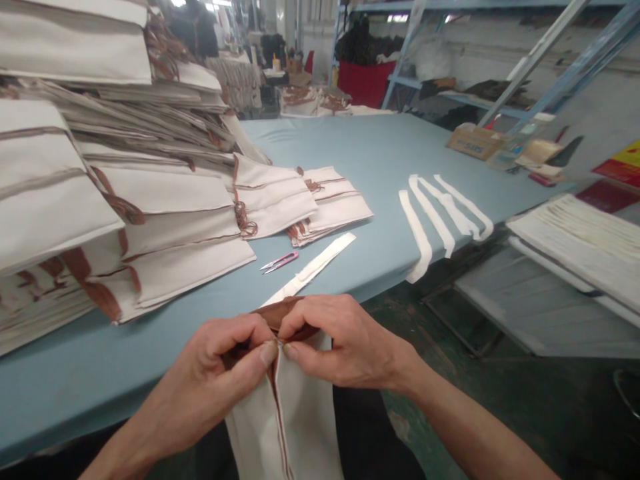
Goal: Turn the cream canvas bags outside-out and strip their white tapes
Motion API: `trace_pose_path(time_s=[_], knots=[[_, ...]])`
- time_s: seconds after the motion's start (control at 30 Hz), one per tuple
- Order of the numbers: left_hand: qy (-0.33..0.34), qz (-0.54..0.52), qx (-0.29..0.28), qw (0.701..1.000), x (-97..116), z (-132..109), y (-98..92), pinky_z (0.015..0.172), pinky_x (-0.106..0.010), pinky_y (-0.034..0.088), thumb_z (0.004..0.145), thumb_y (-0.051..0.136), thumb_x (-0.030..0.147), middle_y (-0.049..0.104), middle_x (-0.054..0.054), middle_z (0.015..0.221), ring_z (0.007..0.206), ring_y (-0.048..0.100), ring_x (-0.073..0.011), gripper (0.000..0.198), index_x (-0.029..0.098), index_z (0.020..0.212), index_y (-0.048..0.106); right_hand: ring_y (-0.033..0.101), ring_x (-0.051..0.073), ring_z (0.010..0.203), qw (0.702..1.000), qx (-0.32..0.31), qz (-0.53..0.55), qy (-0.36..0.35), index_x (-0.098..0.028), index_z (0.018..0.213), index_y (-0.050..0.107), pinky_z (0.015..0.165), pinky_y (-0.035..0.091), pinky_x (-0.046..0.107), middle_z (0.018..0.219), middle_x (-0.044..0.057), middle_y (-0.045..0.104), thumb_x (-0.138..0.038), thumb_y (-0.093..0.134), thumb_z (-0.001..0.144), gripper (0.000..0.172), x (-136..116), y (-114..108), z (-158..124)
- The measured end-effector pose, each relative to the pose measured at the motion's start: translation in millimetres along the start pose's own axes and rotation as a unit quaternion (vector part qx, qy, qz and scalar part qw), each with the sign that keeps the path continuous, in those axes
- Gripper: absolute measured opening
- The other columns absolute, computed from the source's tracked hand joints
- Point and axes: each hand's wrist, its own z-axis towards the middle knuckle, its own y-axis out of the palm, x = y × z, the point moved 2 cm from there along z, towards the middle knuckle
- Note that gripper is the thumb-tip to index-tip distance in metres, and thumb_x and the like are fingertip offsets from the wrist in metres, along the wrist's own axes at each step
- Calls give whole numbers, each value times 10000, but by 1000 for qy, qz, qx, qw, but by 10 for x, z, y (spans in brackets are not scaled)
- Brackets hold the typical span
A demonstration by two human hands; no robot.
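Note:
A white fabric piece with brown edging (pixel 307 407) hangs over my lap at the table's front edge, a brown-lined seam running down its middle. Both hands pinch its upper end, thumbs almost touching at the seam. My left hand (pixel 225 363) grips the left side of the seam, and my right hand (pixel 340 340) the right side. Whatever small part lies between the fingertips is hidden. Just beyond the hands, a white strip (pixel 320 263) lies on the table, with pink-handled thread snips (pixel 279 263) to its left.
Tall stacks of similar white pieces with brown trim (pixel 185 220) fill the left of the blue-covered table (pixel 350 143). Several white strips (pixel 420 233) hang over its right edge. A cardboard box (pixel 475 141) stands at the far right corner, and a low rack with white sheets (pixel 580 233) is beside the table.

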Motion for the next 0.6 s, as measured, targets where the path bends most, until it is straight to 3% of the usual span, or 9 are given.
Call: trace_pose_path(time_s=[0.17, 0.37, 0.47, 0.53, 0.6], knots=[[2, 14, -6, 1000, -39, -8, 2, 537, -219, 339, 1026, 557, 310, 483, 76, 619, 567, 433, -103, 362, 219, 677, 535, 749, 179, 825, 994, 15, -92, -51, -199, 917, 718, 848, 566, 291, 894, 48, 825, -125, 620, 976, 136, -8, 6, 25], [-6, 15, 1, 1000, -14, 32, -3, 538, -218, 337, 1009, 561, 290, 468, 76, 614, 568, 417, -102, 357, 219, 662, 515, 734, 221, 796, 972, 15, -229, -45, -174, 868, 747, 761, 533, 331, 868, 71, 826, -113, 571, 977, 216, -63, 64, 47], [-12, 4, -12, 1000, 3, 34, 6, 532, -221, 337, 1016, 558, 320, 475, 71, 614, 565, 425, -105, 365, 218, 667, 532, 685, 188, 731, 988, 28, -150, 9, -185, 809, 721, 718, 496, 303, 791, 39, 785, -117, 601, 887, 159, -30, 59, 72], [-9, -4, -19, 1000, 25, 31, 8, 528, -221, 331, 1018, 547, 318, 477, 68, 618, 563, 423, -106, 358, 217, 675, 543, 622, 145, 654, 996, 18, -19, 84, -191, 780, 691, 644, 463, 257, 724, -3, 721, -132, 602, 825, 116, 1, 50, 87], [-8, -4, -25, 1000, 50, 29, 3, 525, -220, 328, 1010, 535, 302, 470, 68, 616, 560, 416, -106, 345, 219, 675, 537, 541, 111, 590, 982, -5, 102, 157, -191, 762, 661, 574, 422, 222, 681, -33, 644, -150, 579, 804, 101, 10, 50, 93]])
